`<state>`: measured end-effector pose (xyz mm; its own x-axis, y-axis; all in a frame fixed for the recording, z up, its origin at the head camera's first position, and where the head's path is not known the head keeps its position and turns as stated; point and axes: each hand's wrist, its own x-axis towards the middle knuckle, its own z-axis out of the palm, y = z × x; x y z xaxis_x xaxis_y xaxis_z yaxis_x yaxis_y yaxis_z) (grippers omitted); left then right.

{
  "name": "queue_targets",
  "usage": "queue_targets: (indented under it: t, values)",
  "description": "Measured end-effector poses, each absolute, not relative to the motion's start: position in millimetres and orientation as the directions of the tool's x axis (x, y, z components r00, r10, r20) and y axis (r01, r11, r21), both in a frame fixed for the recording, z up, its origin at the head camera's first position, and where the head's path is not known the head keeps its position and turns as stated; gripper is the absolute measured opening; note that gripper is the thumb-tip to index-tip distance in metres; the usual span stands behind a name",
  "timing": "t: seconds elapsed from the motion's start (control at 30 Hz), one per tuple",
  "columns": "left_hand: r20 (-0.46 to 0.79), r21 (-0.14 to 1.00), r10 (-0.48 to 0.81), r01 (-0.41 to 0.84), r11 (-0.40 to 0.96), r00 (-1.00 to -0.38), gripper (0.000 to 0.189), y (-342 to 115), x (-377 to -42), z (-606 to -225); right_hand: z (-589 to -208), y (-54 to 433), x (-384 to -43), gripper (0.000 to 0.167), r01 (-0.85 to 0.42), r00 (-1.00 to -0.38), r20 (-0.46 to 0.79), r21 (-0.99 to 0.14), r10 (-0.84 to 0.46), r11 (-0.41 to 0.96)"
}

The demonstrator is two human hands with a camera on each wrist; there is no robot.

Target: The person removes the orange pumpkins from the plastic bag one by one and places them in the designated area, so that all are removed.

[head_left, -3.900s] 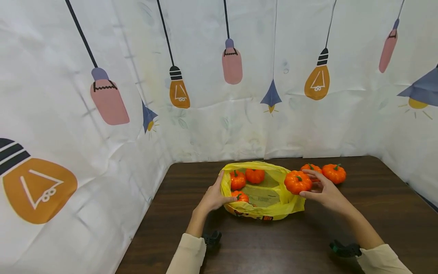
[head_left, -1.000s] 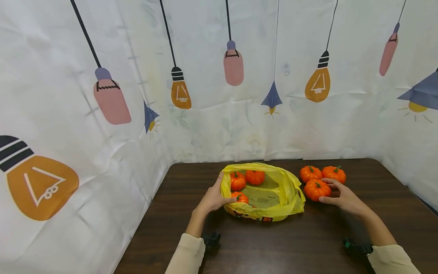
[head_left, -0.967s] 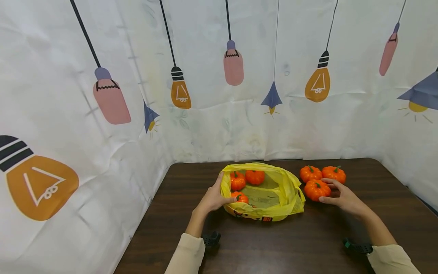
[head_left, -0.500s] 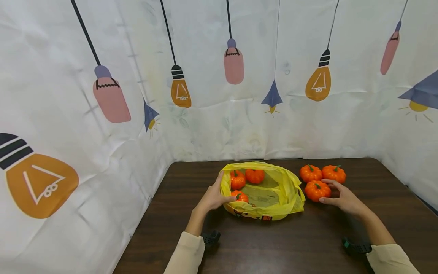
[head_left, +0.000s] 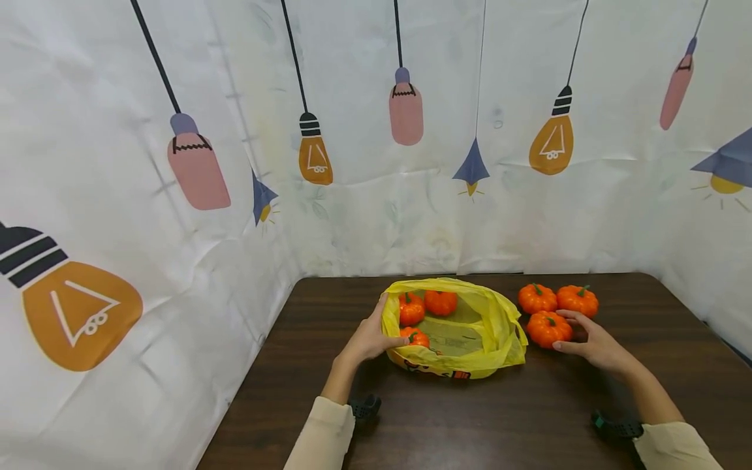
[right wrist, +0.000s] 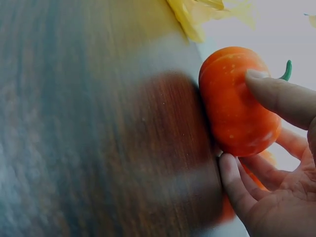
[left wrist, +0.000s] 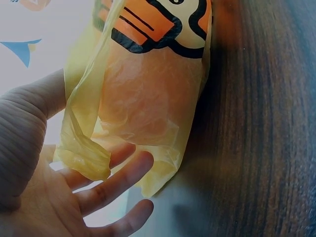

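A yellow plastic bag stands with its mouth open, and several small orange pumpkins lie inside, one of them the pumpkin at the back. My left hand holds the bag's left rim, thumb over the edge and fingers outside. In the left wrist view, the bag's thin film hangs between thumb and fingers. To the right of the bag, my right hand holds a pumpkin that sits on the table. The right wrist view has the thumb on the side of this pumpkin and fingers at its other side.
Two more pumpkins, the left one and the right one, sit just behind the held one. All stand on a dark wooden table. A white sheet printed with lamps hangs behind and at the left.
Since the earliest frame, my right hand has moved the pumpkin from the bag's right rim down to the table beside the other two. My left hand has stayed at the bag.
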<state>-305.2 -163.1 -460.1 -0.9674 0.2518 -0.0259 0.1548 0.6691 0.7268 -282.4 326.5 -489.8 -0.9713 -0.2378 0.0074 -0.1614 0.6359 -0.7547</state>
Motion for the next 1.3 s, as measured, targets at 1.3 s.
queue_targets:
  t: [1.3]
  values:
    - [-0.014,0.711,0.248,0.165,0.684,-0.969,0.118,-162,-306,-459,-477,325,-279,0.082,-0.15,-0.972,-0.002,-0.766,-0.236,0.625]
